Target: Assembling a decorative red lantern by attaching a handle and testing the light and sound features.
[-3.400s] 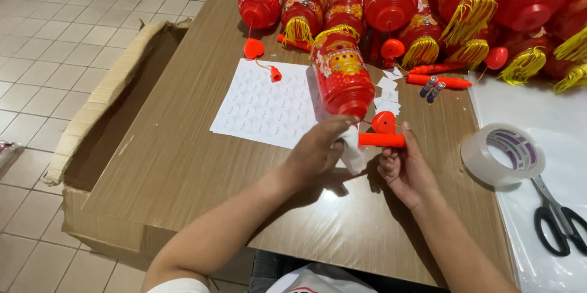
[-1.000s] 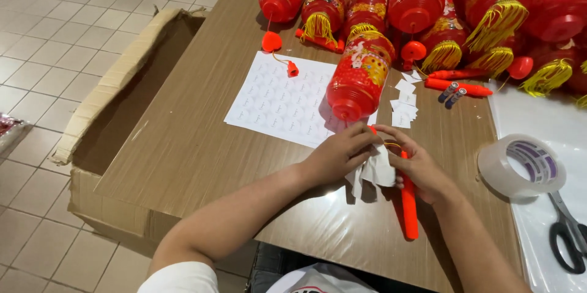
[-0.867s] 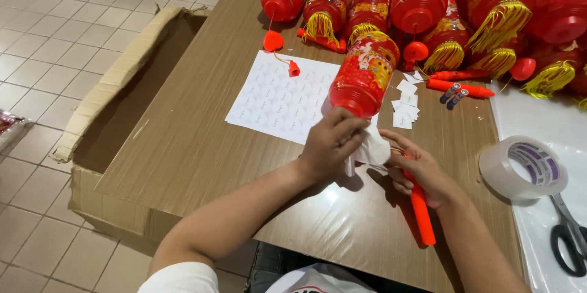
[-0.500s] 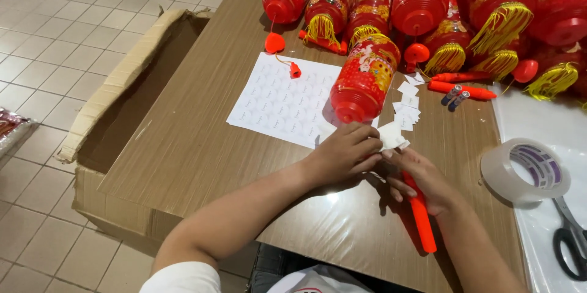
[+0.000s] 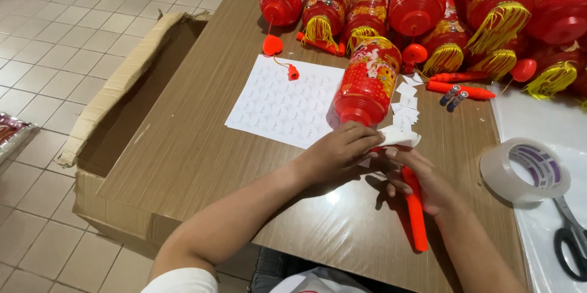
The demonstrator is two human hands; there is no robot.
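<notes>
Left hand: left hand (image 5: 333, 158) at the table's near edge, fingers curled and pinching a white paper strip (image 5: 398, 138) just below the lantern (image 5: 367, 83).
Right hand: right hand (image 5: 428, 180) at 3 o'clock of the left, closed around an orange stick (image 5: 414, 207) that points toward 6 o'clock; its fingertips meet the left hand's at the strip.
Lantern: red and gold, lying on the table (image 5: 202, 134) at 12 o'clock of the hands, its red cap nearly touching the strip.
Sticker sheet: white sheet (image 5: 278, 103) at 10 o'clock of the hands, flat, partly under the lantern.
Paper bits: small white pieces (image 5: 405, 109) at 1 o'clock, beside the lantern.
Loose parts: two more orange sticks (image 5: 461, 88) and two batteries (image 5: 452, 96) at 2 o'clock.
Done pile: a row of lanterns (image 5: 422, 0) with yellow tassels at 12 o'clock, far edge.
Tape and scissors: tape roll (image 5: 526, 171) at 3 o'clock; scissors (image 5: 572, 238) beyond it.
Progress: judging by the pile, many lanterns look finished; this one has no stick attached yet, and the strip is not yet fixed.
</notes>
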